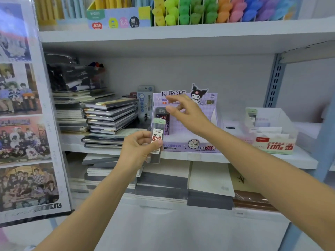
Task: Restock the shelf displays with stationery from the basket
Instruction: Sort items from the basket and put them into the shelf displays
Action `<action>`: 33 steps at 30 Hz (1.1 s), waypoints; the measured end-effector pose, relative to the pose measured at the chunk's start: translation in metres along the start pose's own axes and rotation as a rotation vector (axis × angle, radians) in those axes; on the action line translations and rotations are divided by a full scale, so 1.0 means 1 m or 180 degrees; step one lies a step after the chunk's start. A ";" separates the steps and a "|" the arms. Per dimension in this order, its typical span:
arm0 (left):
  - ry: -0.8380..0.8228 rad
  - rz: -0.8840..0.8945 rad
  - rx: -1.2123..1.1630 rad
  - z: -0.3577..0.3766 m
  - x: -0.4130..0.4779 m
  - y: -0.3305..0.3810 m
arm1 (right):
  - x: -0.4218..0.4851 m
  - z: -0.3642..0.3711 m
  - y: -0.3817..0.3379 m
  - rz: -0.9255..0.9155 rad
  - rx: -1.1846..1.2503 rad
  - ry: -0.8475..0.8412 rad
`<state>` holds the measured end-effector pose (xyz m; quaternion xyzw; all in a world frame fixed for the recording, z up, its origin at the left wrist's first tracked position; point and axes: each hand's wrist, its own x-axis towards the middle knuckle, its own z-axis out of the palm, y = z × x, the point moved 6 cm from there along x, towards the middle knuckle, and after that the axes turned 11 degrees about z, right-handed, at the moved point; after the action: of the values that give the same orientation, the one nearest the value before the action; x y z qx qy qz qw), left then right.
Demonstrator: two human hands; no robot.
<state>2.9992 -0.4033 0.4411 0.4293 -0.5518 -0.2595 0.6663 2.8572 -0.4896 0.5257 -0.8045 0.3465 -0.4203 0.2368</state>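
The left hand (137, 147) pinches a green-capped 0.7 lead case (157, 140) upright, label facing the camera, before the Kuromi 0.5 display box (199, 146), likely to check the match, while the right hand (188, 115) hovers empty, fingers loose, over that box.

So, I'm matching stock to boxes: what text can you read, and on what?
"KUROMI": purple cardboard display box.
"2B 0.5mm": its front.
"200": its front.
"0.7 2B": clear green-capped tube in left hand.
"100": same tube.
"100 2B 0.7": white display box.
Rest: too blurred.
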 end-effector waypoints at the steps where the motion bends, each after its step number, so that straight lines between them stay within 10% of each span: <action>1: -0.0036 0.0053 0.0030 0.010 0.000 0.004 | -0.010 -0.005 -0.003 0.0018 0.0269 -0.0173; 8: -0.0166 0.0586 0.0106 0.106 -0.005 0.025 | -0.067 -0.078 0.018 0.0185 0.0533 -0.0287; 13: -0.0762 0.2476 0.1979 0.188 -0.022 0.043 | -0.089 -0.192 0.054 0.0245 0.0607 0.0948; 18: -0.1506 0.2751 0.3494 0.251 -0.021 0.013 | -0.096 -0.256 0.098 0.0357 0.0529 0.1686; 33: -0.1413 0.2835 0.4150 0.263 -0.002 -0.015 | -0.032 -0.219 0.138 0.0391 -0.1098 0.0607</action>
<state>2.7486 -0.4837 0.4332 0.4097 -0.8296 0.3232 0.1988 2.6106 -0.5747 0.5338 -0.7670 0.4827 -0.4137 0.0869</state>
